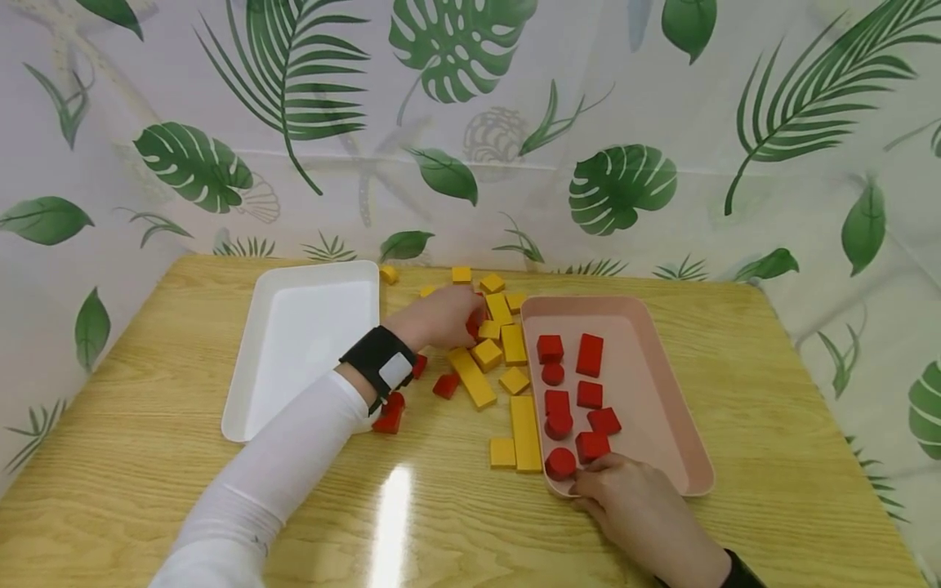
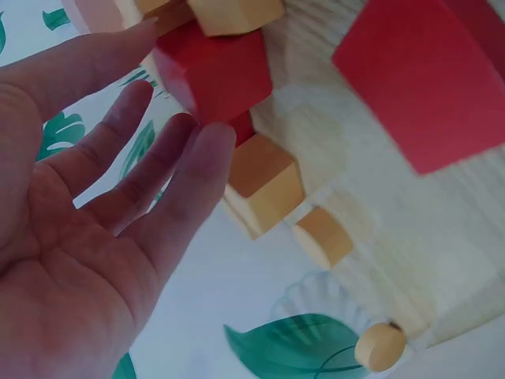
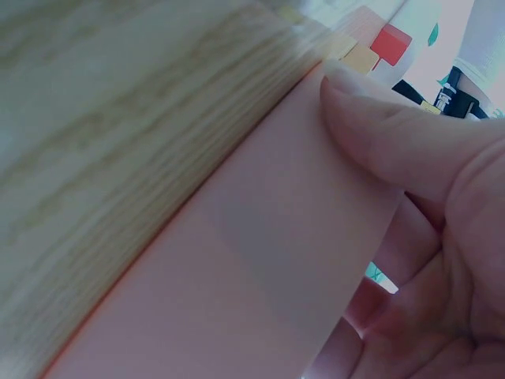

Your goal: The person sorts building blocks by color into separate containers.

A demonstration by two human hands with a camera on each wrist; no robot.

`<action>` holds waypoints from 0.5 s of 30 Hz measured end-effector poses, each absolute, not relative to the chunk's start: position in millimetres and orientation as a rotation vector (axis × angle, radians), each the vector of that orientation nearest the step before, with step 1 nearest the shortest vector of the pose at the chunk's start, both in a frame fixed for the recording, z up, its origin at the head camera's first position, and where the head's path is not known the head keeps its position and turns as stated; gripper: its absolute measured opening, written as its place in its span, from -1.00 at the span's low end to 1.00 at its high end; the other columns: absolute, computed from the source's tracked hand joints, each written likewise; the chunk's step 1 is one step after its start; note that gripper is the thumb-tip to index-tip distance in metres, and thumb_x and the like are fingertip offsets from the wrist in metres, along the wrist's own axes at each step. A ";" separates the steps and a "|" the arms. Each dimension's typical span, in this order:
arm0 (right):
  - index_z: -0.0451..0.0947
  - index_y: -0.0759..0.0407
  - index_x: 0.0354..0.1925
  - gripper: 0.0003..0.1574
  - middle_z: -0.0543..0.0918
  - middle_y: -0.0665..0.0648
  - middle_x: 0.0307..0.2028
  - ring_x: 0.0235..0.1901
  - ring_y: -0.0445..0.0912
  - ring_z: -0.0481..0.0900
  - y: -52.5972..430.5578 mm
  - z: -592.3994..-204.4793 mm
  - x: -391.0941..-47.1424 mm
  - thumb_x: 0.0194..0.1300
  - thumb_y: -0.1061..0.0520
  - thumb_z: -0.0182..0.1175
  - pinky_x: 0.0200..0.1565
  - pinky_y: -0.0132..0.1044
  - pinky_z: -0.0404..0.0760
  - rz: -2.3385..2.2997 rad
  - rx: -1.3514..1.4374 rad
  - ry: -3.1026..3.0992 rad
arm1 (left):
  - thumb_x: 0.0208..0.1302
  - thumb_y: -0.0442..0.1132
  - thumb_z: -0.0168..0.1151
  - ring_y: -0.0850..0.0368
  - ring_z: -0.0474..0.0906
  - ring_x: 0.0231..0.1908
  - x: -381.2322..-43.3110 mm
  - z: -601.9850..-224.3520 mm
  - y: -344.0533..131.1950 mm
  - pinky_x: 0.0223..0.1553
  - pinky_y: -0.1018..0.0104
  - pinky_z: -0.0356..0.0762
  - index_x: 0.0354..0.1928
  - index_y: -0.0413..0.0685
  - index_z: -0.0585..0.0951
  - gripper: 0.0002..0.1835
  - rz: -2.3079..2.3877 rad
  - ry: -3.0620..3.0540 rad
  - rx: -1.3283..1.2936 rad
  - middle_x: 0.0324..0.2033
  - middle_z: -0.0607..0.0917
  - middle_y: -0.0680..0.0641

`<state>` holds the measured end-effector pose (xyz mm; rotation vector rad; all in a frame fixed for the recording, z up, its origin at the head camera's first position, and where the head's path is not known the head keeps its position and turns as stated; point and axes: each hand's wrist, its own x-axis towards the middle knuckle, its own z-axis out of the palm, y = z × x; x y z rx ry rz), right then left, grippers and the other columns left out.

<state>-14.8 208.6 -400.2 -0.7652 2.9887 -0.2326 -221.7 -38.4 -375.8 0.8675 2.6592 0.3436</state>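
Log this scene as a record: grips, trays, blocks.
left grip: at a red block near yellow blocks; pinch unclear
right grip: holds the wall of the pink tray, thumb outside
pink tray contents: several tray reds, flat-faced and round
white tray: left side of table, partly behind a sleeve
between trays: yellow blocks, some loose reds
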 end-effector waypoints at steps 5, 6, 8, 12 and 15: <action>0.64 -0.13 -0.46 -0.92 0.57 -0.14 -0.42 -0.40 -0.22 0.51 206.8 -400.6 -14.4 -0.03 -0.03 0.33 -0.36 -0.28 0.51 -0.244 -0.777 2.983 | 0.09 -0.27 0.22 0.13 0.42 -0.29 -219.1 -379.7 -40.5 -0.28 0.42 0.38 -0.15 0.01 0.51 -0.75 0.364 2.657 0.844 -0.29 0.51 0.03; 0.64 -0.13 -0.46 -0.92 0.57 -0.14 -0.43 -0.40 -0.23 0.51 206.7 -400.6 -14.4 -0.03 -0.03 0.33 -0.36 -0.29 0.51 -0.245 -0.775 2.983 | 0.09 -0.28 0.22 0.13 0.43 -0.30 -219.0 -380.3 -40.9 -0.28 0.42 0.38 -0.15 0.01 0.51 -0.76 0.370 2.660 0.839 -0.29 0.51 0.03; 0.64 -0.13 -0.46 -0.92 0.56 -0.15 -0.44 -0.41 -0.24 0.50 206.6 -400.3 -14.9 -0.04 -0.02 0.33 -0.35 -0.29 0.51 -0.243 -0.766 2.980 | 0.10 -0.28 0.22 0.13 0.43 -0.31 -219.4 -380.7 -42.0 -0.30 0.43 0.39 -0.17 0.00 0.51 -0.78 0.379 2.667 0.826 -0.31 0.52 0.03; 0.63 -0.14 -0.47 -0.92 0.56 -0.15 -0.44 -0.41 -0.24 0.50 206.9 -400.4 -15.4 -0.04 -0.02 0.33 -0.35 -0.30 0.51 -0.230 -0.758 2.985 | 0.11 -0.27 0.22 0.13 0.43 -0.33 -221.2 -378.2 -44.3 -0.32 0.42 0.39 -0.24 0.01 0.51 -0.84 0.374 2.697 0.810 -0.35 0.53 0.02; 0.63 -0.14 -0.46 -0.92 0.57 -0.15 -0.44 -0.40 -0.23 0.50 207.0 -399.8 -15.3 -0.03 -0.02 0.33 -0.34 -0.30 0.51 -0.214 -0.750 2.987 | 0.10 -0.28 0.20 0.13 0.42 -0.35 -222.1 -371.6 -43.7 -0.34 0.41 0.37 -0.28 0.01 0.51 -0.87 0.352 2.745 0.838 -0.39 0.52 0.02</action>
